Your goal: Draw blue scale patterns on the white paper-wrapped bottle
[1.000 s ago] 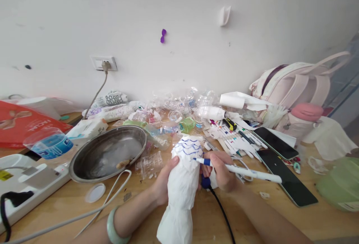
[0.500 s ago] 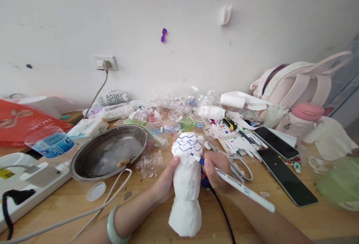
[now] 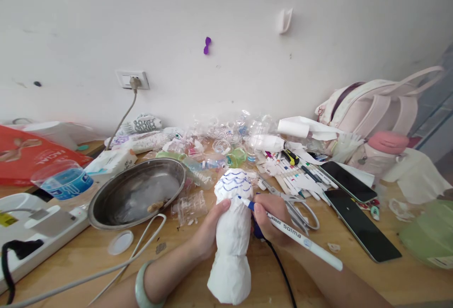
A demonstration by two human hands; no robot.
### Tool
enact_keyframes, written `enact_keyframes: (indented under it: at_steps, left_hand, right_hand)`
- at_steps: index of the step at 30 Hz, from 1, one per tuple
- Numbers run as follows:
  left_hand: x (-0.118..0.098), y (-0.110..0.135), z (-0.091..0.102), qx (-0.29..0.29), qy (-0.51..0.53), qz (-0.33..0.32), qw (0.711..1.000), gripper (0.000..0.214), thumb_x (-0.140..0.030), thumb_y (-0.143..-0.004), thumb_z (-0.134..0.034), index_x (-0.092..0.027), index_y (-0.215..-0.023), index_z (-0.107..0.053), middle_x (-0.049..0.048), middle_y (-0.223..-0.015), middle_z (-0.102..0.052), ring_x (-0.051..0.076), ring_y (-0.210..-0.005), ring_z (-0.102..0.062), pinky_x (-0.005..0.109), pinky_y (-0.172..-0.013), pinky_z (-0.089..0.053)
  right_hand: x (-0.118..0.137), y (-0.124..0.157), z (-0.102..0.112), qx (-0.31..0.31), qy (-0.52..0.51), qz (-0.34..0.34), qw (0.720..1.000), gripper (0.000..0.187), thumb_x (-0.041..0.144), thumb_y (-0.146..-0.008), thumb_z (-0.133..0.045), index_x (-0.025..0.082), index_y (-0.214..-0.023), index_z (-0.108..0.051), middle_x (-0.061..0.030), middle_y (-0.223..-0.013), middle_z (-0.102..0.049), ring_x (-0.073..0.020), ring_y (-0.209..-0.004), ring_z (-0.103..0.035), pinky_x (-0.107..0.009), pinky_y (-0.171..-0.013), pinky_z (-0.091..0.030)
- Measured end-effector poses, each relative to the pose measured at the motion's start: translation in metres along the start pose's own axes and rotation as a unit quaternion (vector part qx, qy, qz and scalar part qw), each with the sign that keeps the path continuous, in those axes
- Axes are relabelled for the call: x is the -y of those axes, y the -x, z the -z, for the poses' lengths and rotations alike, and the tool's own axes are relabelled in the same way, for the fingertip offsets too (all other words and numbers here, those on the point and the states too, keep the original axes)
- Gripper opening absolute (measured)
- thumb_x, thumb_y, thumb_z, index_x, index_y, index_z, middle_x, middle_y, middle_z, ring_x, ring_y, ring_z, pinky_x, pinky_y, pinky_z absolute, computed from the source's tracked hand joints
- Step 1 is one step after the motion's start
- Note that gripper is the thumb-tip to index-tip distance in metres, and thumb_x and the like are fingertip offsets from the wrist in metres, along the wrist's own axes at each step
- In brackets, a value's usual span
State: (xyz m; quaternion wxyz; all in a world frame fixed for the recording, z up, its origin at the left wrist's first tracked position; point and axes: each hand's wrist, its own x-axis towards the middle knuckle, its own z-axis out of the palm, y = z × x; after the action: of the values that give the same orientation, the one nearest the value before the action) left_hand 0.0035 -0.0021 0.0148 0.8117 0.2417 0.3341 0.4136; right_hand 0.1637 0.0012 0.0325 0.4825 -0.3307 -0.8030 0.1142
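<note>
In the middle foreground is a white paper-covered, bottle-shaped form (image 3: 232, 237), tilted with its rounded top away from me. Blue wavy scallop lines run across that top. My left hand (image 3: 211, 227) grips the form's left side, thumb on the front and the other fingers hidden behind. A white marker with a blue tip (image 3: 297, 236) is pinched in my right hand (image 3: 272, 216). Its tip meets the paper just below the wavy lines. Behind my right hand sits a dark blue object (image 3: 259, 231) with a black cable, partly covered.
A metal basin (image 3: 138, 194) stands on the left, near a power strip (image 3: 46, 232) and a white cable (image 3: 106, 266). Several markers (image 3: 288, 173) lie at right behind two phones (image 3: 363, 223). Clear plastic scraps (image 3: 219, 142) line the wall; a pink backpack (image 3: 375, 105) leans there.
The form has tilted slightly, its base shifting left and toward me. The marker has moved a little left and down with my right hand, and has rolled somewhat in the fingers.
</note>
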Motion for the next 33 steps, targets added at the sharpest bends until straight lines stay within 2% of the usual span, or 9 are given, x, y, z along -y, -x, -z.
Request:
enact_keyframes:
  at_steps: [3,6,12,18,20,23,27,29,33]
  left_hand:
    - [-0.001,0.001,0.002,0.056,-0.023,0.048,0.997,0.054,-0.057,-0.057,-0.073,-0.009,-0.08,-0.071,0.0121,-0.071,-0.072,0.019,-0.057,-0.062,0.027,-0.058,-0.05]
    - [-0.002,0.002,0.004,0.092,-0.035,0.064,0.993,0.061,-0.063,-0.052,-0.073,-0.009,-0.079,-0.072,0.0111,-0.067,-0.071,0.018,-0.052,-0.061,0.025,-0.051,-0.047]
    - [-0.001,0.002,0.008,0.157,-0.046,0.044,0.985,0.062,-0.067,-0.057,-0.069,-0.01,-0.081,-0.075,0.0111,-0.066,-0.072,0.019,-0.056,-0.064,0.024,-0.053,-0.046]
    - [0.001,0.001,0.012,0.17,-0.049,0.063,0.982,0.065,-0.068,-0.059,-0.068,-0.01,-0.086,-0.076,0.0117,-0.07,-0.072,0.02,-0.057,-0.064,0.025,-0.053,-0.045]
    - [0.001,0.001,0.013,0.175,-0.046,0.064,0.982,0.065,-0.068,-0.061,-0.067,-0.009,-0.088,-0.075,0.012,-0.071,-0.072,0.02,-0.059,-0.064,0.025,-0.054,-0.044]
    - [0.002,0.0,0.013,0.187,-0.044,0.051,0.98,0.063,-0.067,-0.066,-0.064,-0.01,-0.089,-0.075,0.0104,-0.073,-0.072,0.02,-0.061,-0.064,0.024,-0.056,-0.044]
    - [0.004,-0.004,0.013,0.191,-0.039,0.028,0.98,0.067,-0.069,-0.067,-0.061,-0.009,-0.091,-0.074,0.0109,-0.076,-0.072,0.021,-0.064,-0.065,0.026,-0.059,-0.045]
    - [0.005,-0.006,0.012,0.18,-0.035,0.014,0.983,0.067,-0.068,-0.068,-0.061,-0.008,-0.095,-0.073,0.0124,-0.079,-0.072,0.021,-0.068,-0.065,0.028,-0.065,-0.047]
    - [0.005,-0.007,0.01,0.129,-0.011,0.009,0.991,0.052,-0.058,-0.077,-0.06,-0.011,-0.097,-0.071,0.0119,-0.087,-0.073,0.024,-0.075,-0.066,0.032,-0.073,-0.048]
  right_hand:
    - [-0.001,0.003,0.002,0.007,-0.019,-0.03,0.999,0.035,0.024,-0.089,-0.036,0.022,-0.055,-0.031,0.0045,-0.046,-0.039,-0.0112,-0.04,-0.042,-0.024,-0.041,-0.03]
    - [-0.004,0.006,0.004,0.029,-0.064,-0.077,0.995,0.042,0.03,-0.094,-0.033,0.021,-0.052,-0.038,0.003,-0.045,-0.045,-0.0122,-0.042,-0.047,-0.024,-0.043,-0.034]
    - [-0.007,0.004,0.004,-0.015,-0.238,-0.174,0.956,0.047,0.039,-0.09,-0.037,0.021,-0.046,-0.046,-0.0002,-0.044,-0.051,-0.0136,-0.044,-0.049,-0.026,-0.046,-0.04]
    - [-0.009,0.002,0.0,-0.044,-0.368,-0.25,0.894,0.041,0.041,-0.081,-0.047,0.02,-0.046,-0.048,0.0014,-0.039,-0.047,-0.012,-0.037,-0.044,-0.024,-0.04,-0.035]
    - [-0.011,0.003,-0.002,-0.047,-0.398,-0.264,0.877,0.041,0.043,-0.08,-0.049,0.02,-0.046,-0.049,0.0022,-0.038,-0.046,-0.0116,-0.037,-0.042,-0.024,-0.04,-0.035]
    - [-0.013,0.005,-0.004,-0.049,-0.41,-0.275,0.868,0.043,0.044,-0.082,-0.049,0.019,-0.046,-0.049,0.0024,-0.039,-0.046,-0.0113,-0.038,-0.043,-0.024,-0.041,-0.036]
    - [-0.014,0.007,-0.007,-0.055,-0.384,-0.282,0.878,0.047,0.05,-0.085,-0.047,0.019,-0.05,-0.049,0.0018,-0.043,-0.048,-0.0123,-0.041,-0.046,-0.024,-0.041,-0.037]
    - [-0.014,0.008,-0.008,-0.064,-0.348,-0.264,0.897,0.047,0.051,-0.087,-0.045,0.02,-0.052,-0.049,0.0014,-0.045,-0.049,-0.0126,-0.043,-0.046,-0.024,-0.042,-0.037]
    - [-0.012,0.009,-0.006,-0.073,-0.256,-0.181,0.947,0.046,0.045,-0.093,-0.038,0.021,-0.054,-0.046,0.0015,-0.049,-0.049,-0.0128,-0.047,-0.048,-0.025,-0.047,-0.039]
